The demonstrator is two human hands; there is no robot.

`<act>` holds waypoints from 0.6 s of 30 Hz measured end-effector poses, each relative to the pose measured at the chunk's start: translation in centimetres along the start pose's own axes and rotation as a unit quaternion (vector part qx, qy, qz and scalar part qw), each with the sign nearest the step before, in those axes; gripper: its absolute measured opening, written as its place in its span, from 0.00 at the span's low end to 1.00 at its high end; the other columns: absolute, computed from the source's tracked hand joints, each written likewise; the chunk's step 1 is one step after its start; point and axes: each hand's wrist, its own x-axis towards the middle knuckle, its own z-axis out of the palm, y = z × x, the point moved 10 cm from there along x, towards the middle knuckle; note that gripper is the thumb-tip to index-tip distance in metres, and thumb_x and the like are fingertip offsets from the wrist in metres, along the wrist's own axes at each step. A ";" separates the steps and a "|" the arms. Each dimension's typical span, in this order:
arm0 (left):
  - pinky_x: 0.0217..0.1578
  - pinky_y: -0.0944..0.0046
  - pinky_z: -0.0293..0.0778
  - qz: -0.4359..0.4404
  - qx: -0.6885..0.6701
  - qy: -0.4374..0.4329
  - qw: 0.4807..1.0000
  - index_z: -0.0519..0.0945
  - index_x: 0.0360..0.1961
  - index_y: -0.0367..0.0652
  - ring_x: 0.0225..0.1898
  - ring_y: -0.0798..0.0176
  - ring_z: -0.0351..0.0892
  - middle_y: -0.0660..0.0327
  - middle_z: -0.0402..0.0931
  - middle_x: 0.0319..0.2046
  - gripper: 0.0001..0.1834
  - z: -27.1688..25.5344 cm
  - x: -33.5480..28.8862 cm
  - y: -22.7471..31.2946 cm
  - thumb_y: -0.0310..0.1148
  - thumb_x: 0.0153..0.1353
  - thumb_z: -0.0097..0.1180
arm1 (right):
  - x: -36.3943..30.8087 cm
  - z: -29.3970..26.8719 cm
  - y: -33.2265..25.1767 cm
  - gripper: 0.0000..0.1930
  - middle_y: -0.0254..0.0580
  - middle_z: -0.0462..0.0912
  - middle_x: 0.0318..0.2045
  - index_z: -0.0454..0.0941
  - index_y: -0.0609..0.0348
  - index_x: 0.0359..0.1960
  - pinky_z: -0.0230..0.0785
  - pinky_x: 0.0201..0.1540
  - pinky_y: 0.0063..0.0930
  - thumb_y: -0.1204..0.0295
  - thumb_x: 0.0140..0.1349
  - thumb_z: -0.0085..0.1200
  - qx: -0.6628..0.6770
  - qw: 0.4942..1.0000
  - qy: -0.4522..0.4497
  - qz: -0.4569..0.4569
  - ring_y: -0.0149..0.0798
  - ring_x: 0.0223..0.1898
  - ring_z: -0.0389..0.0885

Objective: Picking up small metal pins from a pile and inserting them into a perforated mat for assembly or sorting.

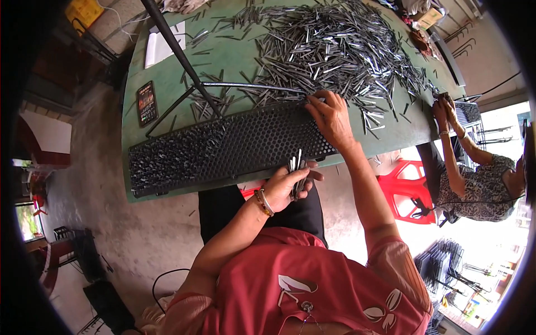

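My left hand point(283, 183) is closed around a small bundle of thin dark strips point(297, 162), just off the near edge of a black perforated board point(262, 139). The bundle's shiny ends stick up above the fingers. My right hand point(335, 120) is over the board's far right corner, its thumb and fingers pinched together; what is between the fingertips, if anything, is too small to make out. Many upright strips point(173, 159) fill the holes on the board's left side. Bare holes show across the middle and right.
A large heap of loose strips point(340, 50) covers the far part of the green table point(234, 61). A black metal rod frame point(181, 58) rises behind the board. A phone point(147, 104) lies at left. Another person's hands point(444, 111) work at the right, beyond a red stool point(403, 190).
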 end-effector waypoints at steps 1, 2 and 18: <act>0.25 0.75 0.64 -0.001 -0.002 -0.001 1.000 0.71 0.51 0.43 0.29 0.75 0.70 0.59 0.77 0.38 0.16 0.1 0.0 0.0 0.36 0.65 0.48 | -0.1 -0.6 0.2 0.08 0.42 0.78 0.35 0.81 0.59 0.36 0.66 0.41 0.35 0.71 0.55 0.57 0.024 0.999 0.018 0.014 0.45 0.37 0.75; 0.25 0.76 0.63 0.026 0.005 -0.005 1.000 0.71 0.52 0.42 0.29 0.76 0.68 0.59 0.76 0.39 0.16 0.4 0.0 0.8 0.37 0.65 0.47 | -0.1 -1.3 0.4 0.09 0.44 0.78 0.34 0.81 0.61 0.36 0.67 0.40 0.34 0.72 0.55 0.57 0.047 0.998 0.036 0.028 0.46 0.36 0.76; 0.21 0.78 0.60 0.056 0.014 -0.039 0.998 0.73 0.48 0.41 0.24 0.78 0.63 0.56 0.76 0.38 0.15 0.7 -0.2 1.7 0.37 0.66 0.47 | -2.3 -0.2 1.3 0.11 0.34 0.81 0.28 0.81 0.65 0.37 0.69 0.34 0.20 0.69 0.58 0.59 0.324 0.899 -0.085 0.282 0.24 0.30 0.76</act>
